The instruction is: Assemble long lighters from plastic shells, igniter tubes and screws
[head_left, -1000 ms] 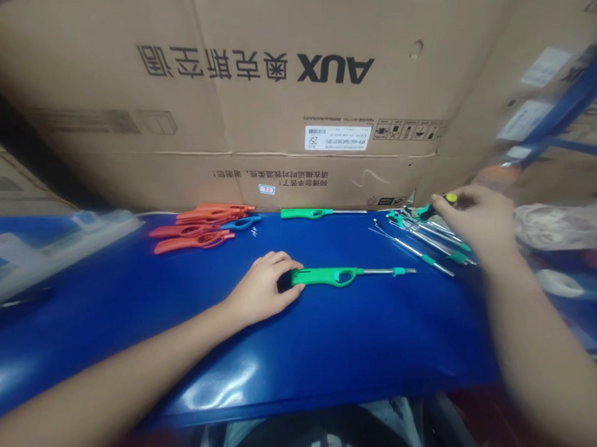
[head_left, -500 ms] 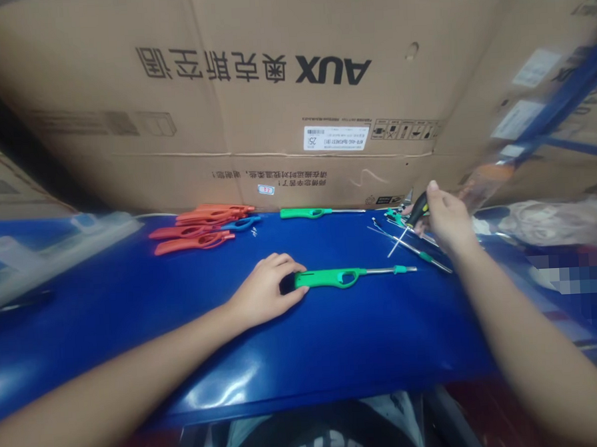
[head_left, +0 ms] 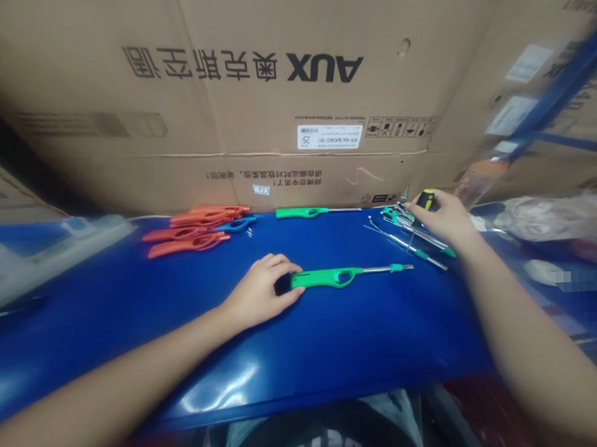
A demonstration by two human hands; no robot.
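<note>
Here on the glossy blue tabletop [head_left: 335,355], the left hand [head_left: 259,292] has its fingers closed around the butt of a green utility lighter [head_left: 326,278] lying flat. The right hand [head_left: 441,219] pinches a black-and-yellow handle [head_left: 428,200], probably a screwdriver, just above a heap of steel lighter rods [head_left: 409,231]. Orange lighter shells [head_left: 189,236] sit farther left, before a big AUX carton [head_left: 270,71]; a blue shelf upright [head_left: 556,83] slants across the right.
</note>
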